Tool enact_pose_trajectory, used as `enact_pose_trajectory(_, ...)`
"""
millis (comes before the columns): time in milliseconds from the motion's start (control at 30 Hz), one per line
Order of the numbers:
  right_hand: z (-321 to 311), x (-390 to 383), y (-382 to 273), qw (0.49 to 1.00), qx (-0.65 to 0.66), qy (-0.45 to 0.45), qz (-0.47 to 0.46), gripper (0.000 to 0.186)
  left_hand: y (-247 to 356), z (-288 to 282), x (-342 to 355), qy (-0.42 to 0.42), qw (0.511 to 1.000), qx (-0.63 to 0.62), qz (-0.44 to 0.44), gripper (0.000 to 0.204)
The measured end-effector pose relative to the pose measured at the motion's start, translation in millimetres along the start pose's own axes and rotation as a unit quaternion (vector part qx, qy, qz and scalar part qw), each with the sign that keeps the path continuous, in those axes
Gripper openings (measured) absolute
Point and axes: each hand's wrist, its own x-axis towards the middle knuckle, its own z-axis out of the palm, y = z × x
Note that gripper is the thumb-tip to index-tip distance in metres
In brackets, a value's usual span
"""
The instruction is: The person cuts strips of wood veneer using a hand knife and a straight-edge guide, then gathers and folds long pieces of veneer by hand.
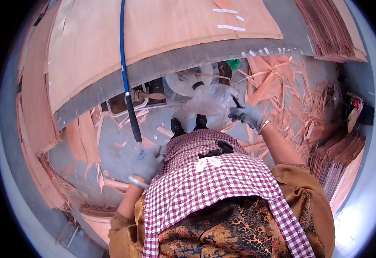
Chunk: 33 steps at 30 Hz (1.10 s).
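Note:
My right hand [246, 115], in a grey glove, is closed around a slim dark tool [236, 101] whose exact kind I cannot make out. Just left of that tool hangs a clear plastic bag [211, 101]. My left hand [147, 162], also gloved, is low beside my checked apron and smeared by motion, so its fingers are unclear. Close above it is the black grip of a long blue pole [122, 51], which lies across the table edge. Large thin wood veneer sheets [166, 26] cover the grey table [205, 52], with white tape strips on them.
Under the table edge stand a white round tub [175, 86] and a wooden-handled brush [151, 95]. Veneer scraps [278, 90] litter the floor at right. Veneer stacks stand at far right [325, 30], lower right [336, 155] and along the left [37, 112].

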Motion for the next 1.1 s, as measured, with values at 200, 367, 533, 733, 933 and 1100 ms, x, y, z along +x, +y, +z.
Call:
enact_pose_trajectory(200, -16, 40, 74, 0.997, -0.056, -0.022, 0.048, 0.028, 50, 50, 61, 0.029, 0.988, -0.009, 0.148, 0.028)
enact_pose_trajectory(367, -13, 55, 66, 0.931, -0.186, 0.001, -0.315, 0.027, 79, 75, 124, -0.036, 0.977, 0.152, 0.142, 0.058)
enact_pose_trajectory(533, 10, 46, 19, 0.971, 0.133, -0.141, -0.142, 0.032, 57, 92, 162, -0.013, 0.979, -0.181, 0.090, 0.061)
enact_pose_trajectory(733, 33, 54, 12, 0.969, 0.092, -0.054, -0.222, 0.049, 111, 38, 152, -0.060, 0.933, -0.343, 0.086, 0.050)
enact_pose_trajectory(933, 31, 9, -10, 0.972, 0.158, -0.121, -0.126, 0.039, 107, 50, 159, -0.044, 0.873, -0.484, 0.051, 0.049)
enact_pose_trajectory(1100, 8, -3, -1, 0.983, 0.126, -0.046, -0.126, 0.038, 115, 48, 151, -0.037, 0.859, -0.509, 0.036, 0.052)
